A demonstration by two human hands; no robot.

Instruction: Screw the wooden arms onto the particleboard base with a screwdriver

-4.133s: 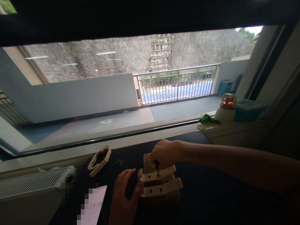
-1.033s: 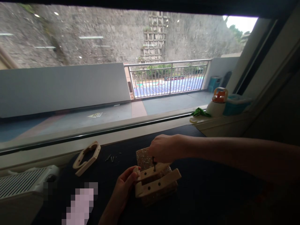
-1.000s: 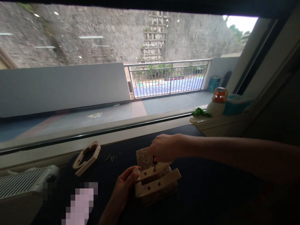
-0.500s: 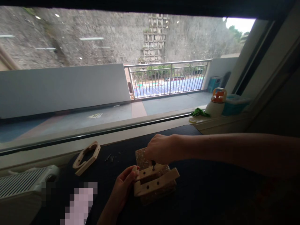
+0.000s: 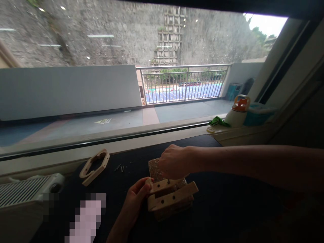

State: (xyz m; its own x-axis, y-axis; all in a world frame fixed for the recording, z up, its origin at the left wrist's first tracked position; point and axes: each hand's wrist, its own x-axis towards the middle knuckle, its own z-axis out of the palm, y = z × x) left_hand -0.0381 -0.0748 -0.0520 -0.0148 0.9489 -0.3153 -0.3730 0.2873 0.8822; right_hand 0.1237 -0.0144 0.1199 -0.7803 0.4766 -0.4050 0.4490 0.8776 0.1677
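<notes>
Low at the middle, a pale wooden frame [image 5: 181, 195] with dark round holes rests on a block in clear wrapping [image 5: 155, 168]. My left hand [image 5: 138, 194] is closed on the frame's left end, thumb on top and fingers behind. Over the frame's far bar, my right hand [image 5: 173, 162] is clenched in a fist, back of the hand upward. A short thin shaft shows beneath the fist at one of the holes; whatever the fist holds is hidden by the fingers. A second wooden frame [image 5: 103, 165], rounded at one end, lies on the left of the dark table.
Several small screws [image 5: 122, 168] lie between the two frames on the dark table [image 5: 227, 209]. A ribbed white appliance [image 5: 30, 189] stands at the left. On the window sill are a white pot with an orange top [image 5: 236, 114], a green cloth [image 5: 218, 121] and a teal box [image 5: 257, 114].
The view has shifted slightly. My right fist sits a little lower over the far bar, covering the dark piece that showed beneath it. My left hand keeps its hold.
</notes>
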